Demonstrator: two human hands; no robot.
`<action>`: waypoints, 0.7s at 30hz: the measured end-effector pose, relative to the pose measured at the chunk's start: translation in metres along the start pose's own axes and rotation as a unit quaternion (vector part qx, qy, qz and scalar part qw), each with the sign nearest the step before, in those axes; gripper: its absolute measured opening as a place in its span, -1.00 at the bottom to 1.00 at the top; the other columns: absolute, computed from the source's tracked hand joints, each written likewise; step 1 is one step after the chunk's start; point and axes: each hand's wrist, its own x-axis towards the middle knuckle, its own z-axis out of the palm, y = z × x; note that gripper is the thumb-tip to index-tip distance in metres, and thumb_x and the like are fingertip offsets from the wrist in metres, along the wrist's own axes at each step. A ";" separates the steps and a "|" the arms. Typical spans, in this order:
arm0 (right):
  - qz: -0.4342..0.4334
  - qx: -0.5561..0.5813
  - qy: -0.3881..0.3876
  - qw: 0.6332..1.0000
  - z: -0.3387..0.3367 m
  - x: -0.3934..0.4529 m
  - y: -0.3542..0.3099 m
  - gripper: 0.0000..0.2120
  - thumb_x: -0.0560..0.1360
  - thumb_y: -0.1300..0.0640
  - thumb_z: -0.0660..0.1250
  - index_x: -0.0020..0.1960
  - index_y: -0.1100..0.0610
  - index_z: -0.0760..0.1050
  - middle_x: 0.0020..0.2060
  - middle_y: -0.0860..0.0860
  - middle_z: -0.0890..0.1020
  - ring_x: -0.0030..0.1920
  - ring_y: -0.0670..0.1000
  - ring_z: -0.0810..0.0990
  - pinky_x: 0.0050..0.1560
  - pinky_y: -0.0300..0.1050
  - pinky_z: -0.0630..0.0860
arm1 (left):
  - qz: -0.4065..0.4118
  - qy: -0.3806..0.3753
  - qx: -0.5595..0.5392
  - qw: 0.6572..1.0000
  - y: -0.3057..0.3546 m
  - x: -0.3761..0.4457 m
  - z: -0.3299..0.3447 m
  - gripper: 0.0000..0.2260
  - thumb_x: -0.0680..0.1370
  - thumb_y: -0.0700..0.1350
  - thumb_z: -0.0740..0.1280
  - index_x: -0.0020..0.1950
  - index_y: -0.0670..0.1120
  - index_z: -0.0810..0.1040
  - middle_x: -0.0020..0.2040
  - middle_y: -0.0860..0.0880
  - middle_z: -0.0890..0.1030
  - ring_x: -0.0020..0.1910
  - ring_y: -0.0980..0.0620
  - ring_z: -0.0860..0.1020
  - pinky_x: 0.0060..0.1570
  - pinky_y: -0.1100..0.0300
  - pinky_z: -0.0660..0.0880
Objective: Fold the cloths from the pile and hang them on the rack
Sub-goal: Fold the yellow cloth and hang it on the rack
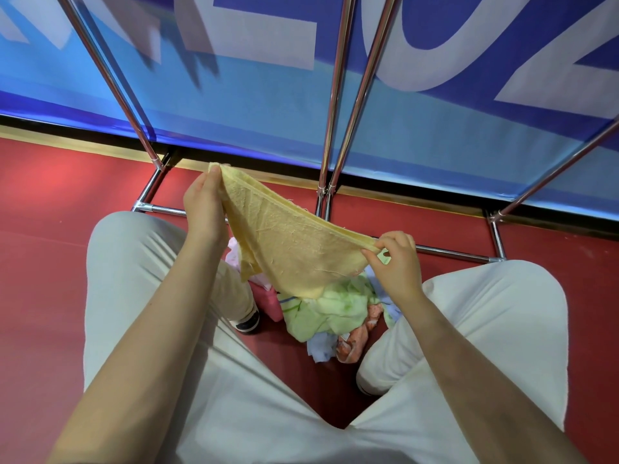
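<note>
A yellow terry cloth hangs doubled over between my two hands, its folded edge stretched taut. My left hand pinches the far upper corner. My right hand pinches the near right corner. Below the cloth lies the pile of cloths on the red floor between my knees: green, pink, orange and pale blue pieces. The chrome rack rises just behind the pile, its bars bare in this view.
The rack's base tubes run along the red floor in front of my knees. A blue banner wall stands right behind the rack. My legs in white trousers flank the pile on both sides.
</note>
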 end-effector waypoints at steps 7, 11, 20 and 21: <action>0.092 0.137 -0.054 0.985 -0.012 -0.001 -0.016 -0.90 0.49 0.20 0.41 -0.14 0.16 0.49 -0.27 -0.10 0.55 -0.26 -0.11 0.51 -0.23 -0.27 0.43 | -0.017 0.013 -0.030 0.999 0.001 0.003 -0.004 -0.74 0.60 -0.05 0.22 -0.29 -0.03 0.47 -0.30 0.01 0.46 -0.31 0.06 0.41 -0.26 0.14 0.33; 0.114 0.129 -0.070 0.983 -0.011 0.002 -0.013 -0.76 0.49 0.22 0.41 0.13 0.12 0.51 -0.26 -0.08 0.51 -0.25 -0.11 0.49 -0.17 -0.25 0.43 | -0.018 0.020 -0.021 0.999 0.001 0.003 -0.004 -0.75 0.58 -0.03 0.24 -0.30 -0.01 0.46 -0.31 0.03 0.45 -0.30 0.07 0.39 -0.21 0.12 0.31; 0.174 0.214 -0.101 0.956 -0.021 0.008 -0.014 -0.89 0.47 0.27 0.42 -0.21 0.21 0.51 -0.36 -0.02 0.50 -0.43 -0.24 0.45 -0.36 -0.42 0.34 | 0.041 0.035 0.072 0.996 -0.003 0.003 0.001 -0.77 0.63 -0.03 0.16 -0.21 0.03 0.45 -0.25 0.09 0.44 -0.22 0.11 0.39 -0.15 0.15 0.34; 0.188 0.250 -0.091 0.945 -0.025 0.012 -0.013 -0.85 0.47 0.26 0.41 -0.24 0.18 0.49 -0.36 -0.01 0.49 -0.41 -0.22 0.43 -0.32 -0.37 0.35 | 0.055 0.047 0.096 0.993 -0.005 0.006 0.001 -0.78 0.63 -0.02 0.15 -0.21 0.03 0.42 -0.25 0.09 0.41 -0.22 0.13 0.36 -0.15 0.17 0.32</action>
